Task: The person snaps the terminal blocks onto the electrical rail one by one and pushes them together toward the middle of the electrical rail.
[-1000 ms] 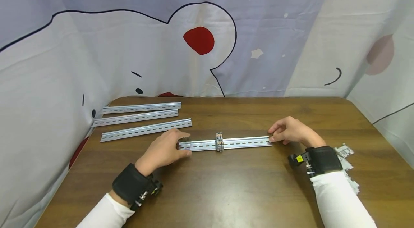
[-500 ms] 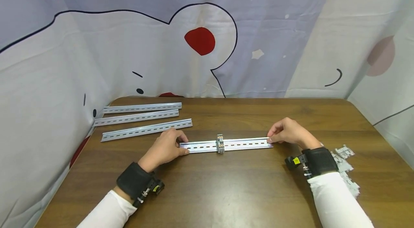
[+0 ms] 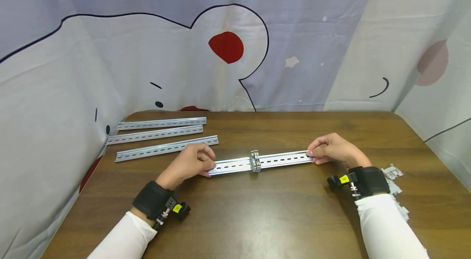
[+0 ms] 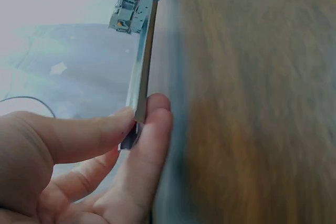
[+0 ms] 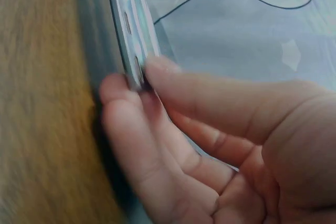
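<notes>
A slotted metal DIN rail (image 3: 279, 159) is held between both hands, its right end a little farther back than its left. Near its middle sit a few grey terminal blocks (image 3: 255, 161), clipped across it side by side; the left wrist view shows their grey housing (image 4: 134, 6) with orange spots. My left hand (image 3: 189, 161) pinches the left end between thumb and fingers. At the right end, my right hand (image 3: 336, 149) pinches the rail with the thumb on top and fingers beneath. Both wrist views show the rail lifted off the table.
Three more slotted rails (image 3: 167, 148) lie at the back left of the wooden table (image 3: 257, 214). Several light grey terminal blocks (image 3: 393, 172) lie by the right forearm, partly hidden by it. A printed curtain (image 3: 165, 54) hangs behind the table.
Both hands have closed on the rail's ends. The rail has been raised, shifted slightly right and tilted, its right end going farther back, with the terminal blocks moving along.
</notes>
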The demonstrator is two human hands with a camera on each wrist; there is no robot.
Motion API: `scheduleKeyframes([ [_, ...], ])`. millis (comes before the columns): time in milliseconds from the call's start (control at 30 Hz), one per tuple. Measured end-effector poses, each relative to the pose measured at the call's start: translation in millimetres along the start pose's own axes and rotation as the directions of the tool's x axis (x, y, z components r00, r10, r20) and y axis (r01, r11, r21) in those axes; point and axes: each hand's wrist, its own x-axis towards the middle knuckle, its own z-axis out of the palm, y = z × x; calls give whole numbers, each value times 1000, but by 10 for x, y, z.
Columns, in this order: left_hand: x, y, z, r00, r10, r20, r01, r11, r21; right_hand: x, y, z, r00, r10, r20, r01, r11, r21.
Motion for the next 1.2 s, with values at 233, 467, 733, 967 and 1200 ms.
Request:
scheduleKeyframes([
  [233,236,49,177,996,-17,-93,0,984,-180,-72,12,-155,979,-51,-195,46,998,-30],
  [467,537,173,414,980,-22,-197,-23,975,-221,-153,34,-250,931,-73,-358,22,989,-145],
  [733,789,272,671,982,32,-185,-82,959,-270,-166,113,-320,901,-20,-432,-69,980,-188],
  [967,928,311,854,978,42,-204,-72,987,-144,-162,150,-327,882,15,-472,-103,981,-163],
  [1200,984,354,951,974,65,-217,-44,994,101,-175,170,-325,861,33,-508,-145,972,-183],
])
